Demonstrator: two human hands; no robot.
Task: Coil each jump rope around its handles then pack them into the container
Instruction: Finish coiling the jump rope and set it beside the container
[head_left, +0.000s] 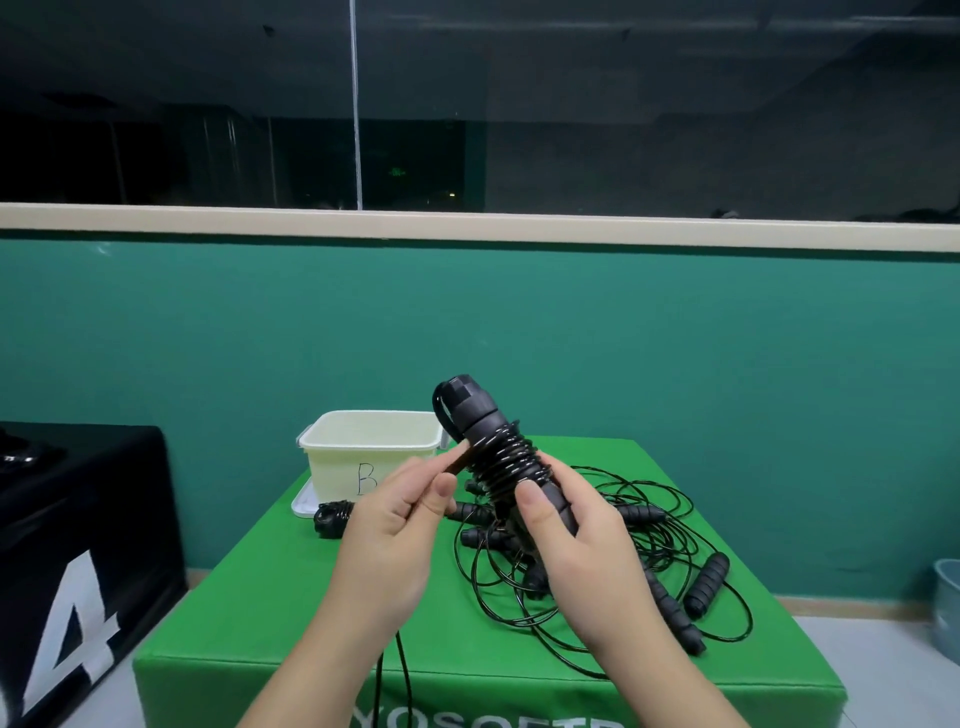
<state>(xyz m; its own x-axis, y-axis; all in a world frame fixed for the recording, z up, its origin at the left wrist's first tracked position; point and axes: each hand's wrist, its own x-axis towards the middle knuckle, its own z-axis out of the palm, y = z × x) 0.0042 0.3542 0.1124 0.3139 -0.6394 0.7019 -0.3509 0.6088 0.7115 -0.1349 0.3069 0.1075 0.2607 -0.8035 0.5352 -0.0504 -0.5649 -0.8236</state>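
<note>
A green-draped table (270, 639) is standing before a teal wall (208, 322) that is running under a cream sill (156, 215) and dark window glass (675, 104). Left of the table a black cloth (78, 519) bearing a large white numeral is draping another stand, its left side cut off by the frame. On the table's far left corner a cream tub (343, 467) marked with a letter is sitting on a white lid (301, 506), and just in front of it one coiled rope (332, 517) is lying on the cloth. Over the table's middle the left hand (395, 530) is pinching a black cord (460, 462) between thumb and curled fingers, the cord leading onto the handles (498, 457) held up tilted, with many turns already wound round them. The right hand (571, 540) is gripping the lower part of those handles, thumb lying along them, fingers wrapped behind and out of sight. Below, two cord strands (402, 670) are hanging over the table's front edge. Right of the hands a tangle of loose ropes (649, 545) is sprawling across the cloth, too knotted to count. Printed letters on the table's front are cut off at the bottom. Far right, on the floor, a grey bin (945, 603) is showing only partly.
</note>
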